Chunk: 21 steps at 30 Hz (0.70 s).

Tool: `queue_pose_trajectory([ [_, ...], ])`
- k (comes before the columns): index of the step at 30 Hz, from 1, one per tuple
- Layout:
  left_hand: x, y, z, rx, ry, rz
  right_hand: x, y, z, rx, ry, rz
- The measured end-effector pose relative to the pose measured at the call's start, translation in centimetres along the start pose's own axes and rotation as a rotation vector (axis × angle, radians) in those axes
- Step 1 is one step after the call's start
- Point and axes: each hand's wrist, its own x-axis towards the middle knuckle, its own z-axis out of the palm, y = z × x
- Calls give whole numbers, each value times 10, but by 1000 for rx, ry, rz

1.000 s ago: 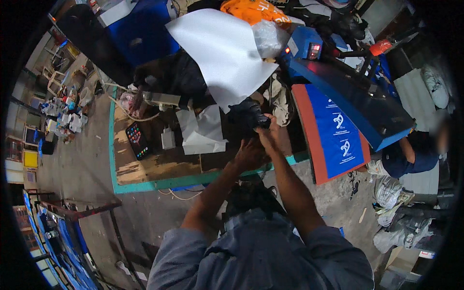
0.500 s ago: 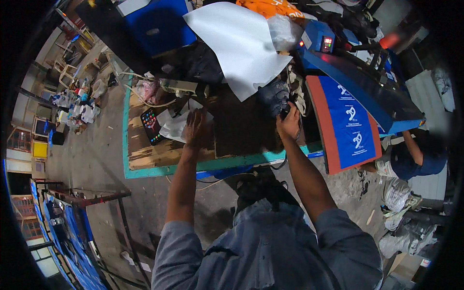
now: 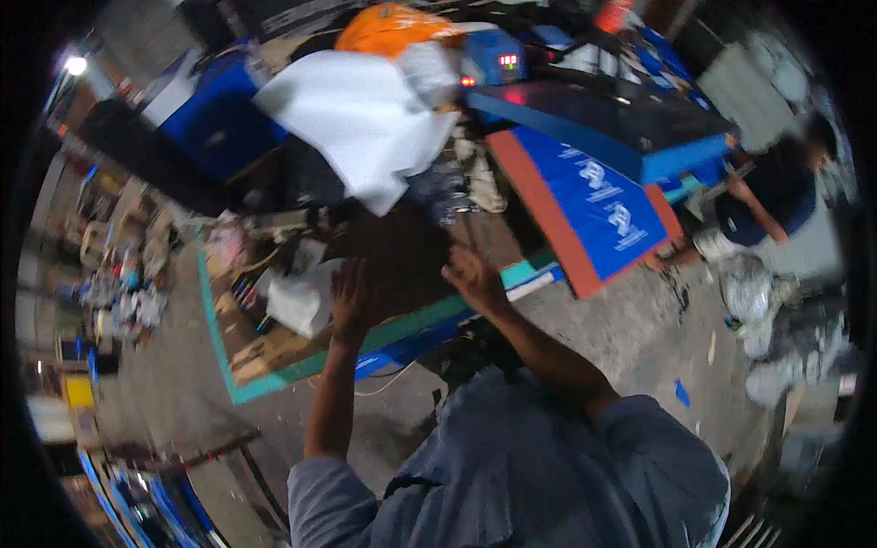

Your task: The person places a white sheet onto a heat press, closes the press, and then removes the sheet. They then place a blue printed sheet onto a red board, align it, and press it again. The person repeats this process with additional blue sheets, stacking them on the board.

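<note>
My left hand rests at the near part of the table, palm down with its fingers stretched out. It is beside a crumpled white sheet, and nothing shows in its grip. My right hand is over the table's front edge, its fingers apart and somewhat blurred, holding nothing visible. Beyond it lies a dark crumpled bundle, clear of my fingers. A large white sheet droops over dark cloth behind. On the right, a blue printed cloth lies on the red-brown pad of a heat press.
The wooden table has a green edge. A blue control box with a lit display and an orange bag are behind. Another person crouches at right. Plastic-wrapped bundles lie on the floor.
My right hand has let go of the dark bundle and drawn back toward me. My left hand has shifted slightly nearer, its fingers still stretched. The whole view has turned to the right.
</note>
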Motion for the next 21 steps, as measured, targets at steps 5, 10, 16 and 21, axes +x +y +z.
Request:
queue_pose_trajectory([
  [5,5,63,-7,-145,83,-93,-86,12,-119,263,245,-96],
  [10,17,153,-31,-802,128,-281,-66,40,-301,-144,841,-84],
  [16,67,297,-43,-1182,-87,-366,-13,91,-411,-910,684,-5],
  [21,97,377,-33,-1273,-212,-400,-7,109,-440,-917,552,-26],
])
